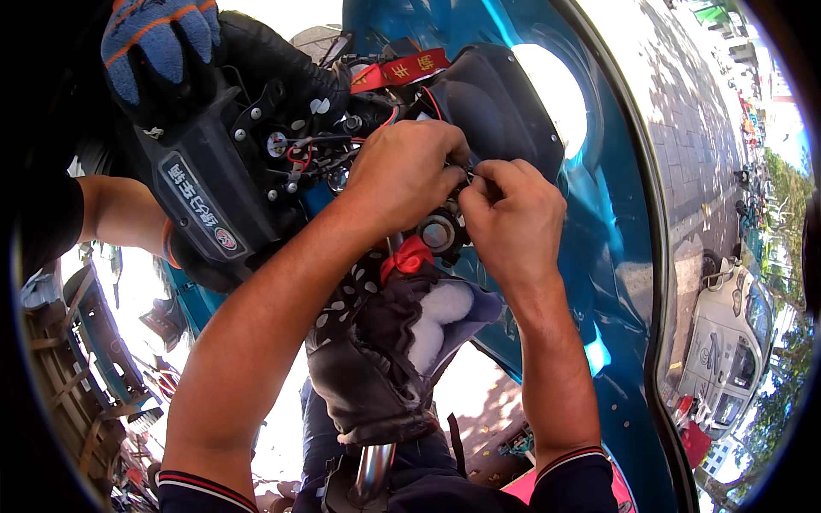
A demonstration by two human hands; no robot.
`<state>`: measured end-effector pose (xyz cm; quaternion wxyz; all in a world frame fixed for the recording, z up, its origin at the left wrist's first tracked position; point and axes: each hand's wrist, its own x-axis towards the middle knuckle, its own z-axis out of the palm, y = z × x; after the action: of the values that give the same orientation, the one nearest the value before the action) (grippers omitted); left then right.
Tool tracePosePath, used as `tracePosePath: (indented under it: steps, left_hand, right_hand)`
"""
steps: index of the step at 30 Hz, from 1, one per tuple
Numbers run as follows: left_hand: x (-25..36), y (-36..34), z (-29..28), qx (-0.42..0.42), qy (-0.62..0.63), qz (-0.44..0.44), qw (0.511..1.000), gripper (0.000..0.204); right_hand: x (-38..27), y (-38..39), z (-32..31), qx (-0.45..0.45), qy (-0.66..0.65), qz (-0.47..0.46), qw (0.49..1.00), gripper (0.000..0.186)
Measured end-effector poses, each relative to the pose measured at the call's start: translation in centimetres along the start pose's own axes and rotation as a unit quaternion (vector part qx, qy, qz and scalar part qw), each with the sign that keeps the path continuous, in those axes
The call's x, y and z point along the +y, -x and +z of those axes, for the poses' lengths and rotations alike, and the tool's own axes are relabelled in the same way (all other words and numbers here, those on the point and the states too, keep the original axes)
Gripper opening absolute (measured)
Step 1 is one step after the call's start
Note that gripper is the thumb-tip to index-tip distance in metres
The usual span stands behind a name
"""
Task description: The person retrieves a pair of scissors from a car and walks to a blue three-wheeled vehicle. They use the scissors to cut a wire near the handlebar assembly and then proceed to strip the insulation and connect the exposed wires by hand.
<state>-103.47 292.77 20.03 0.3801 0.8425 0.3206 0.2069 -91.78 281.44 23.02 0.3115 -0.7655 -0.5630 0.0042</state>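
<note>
My left hand (406, 167) and my right hand (517, 214) meet over the opened handlebar of a blue vehicle. Thumb and fingers of each are pinched together, with a small thin piece (469, 177) between the fingertips, too small to name. Just below them sits a round silver-faced part (438, 232). Red and black wires (301, 156) run among the exposed fittings to the left. A red ribbon (409, 255) is tied below the hands, above a dark padded handlebar cover (376, 376) with white fleece lining.
A gloved blue-and-orange hand (162, 47) is at the upper left, over a black panel (201, 192); another person's forearm (124, 209) reaches in at the left. A black cover (492, 107) and the blue front shield (607, 256) lie beyond. A white van (723, 350) stands at the right.
</note>
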Motion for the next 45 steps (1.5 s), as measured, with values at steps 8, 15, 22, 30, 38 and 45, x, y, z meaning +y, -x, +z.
tracePosePath:
  steps: [8,15,22,30,38,45]
  left_hand:
    - [0.1,-0.1,-0.1,-0.001,-0.002,-0.002,1.000,0.022]
    - [-0.1,0.0,-0.1,0.002,0.009,0.005,1.000,0.024]
    - [-0.2,-0.2,-0.2,-0.022,0.022,0.002,1.000,0.024]
    - [-0.1,-0.2,-0.5,-0.033,0.026,0.002,0.999,0.027]
    - [0.0,-0.2,-0.6,-0.037,0.034,-0.006,0.999,0.027]
    - [-0.2,-0.3,-0.6,-0.047,0.050,0.000,0.998,0.027]
  right_hand:
    - [-0.1,0.5,0.4,-0.008,-0.116,0.086,0.989,0.013]
    - [-0.1,0.1,0.2,-0.068,-0.299,0.212,0.928,0.031]
    - [1.9,0.9,2.0,-0.057,-0.312,0.193,0.929,0.028]
    - [2.1,1.3,2.7,-0.035,-0.358,0.219,0.907,0.025]
    - [2.0,1.5,3.0,0.018,-0.295,0.156,0.943,0.019]
    - [1.6,1.3,2.9,0.036,-0.218,0.109,0.969,0.018]
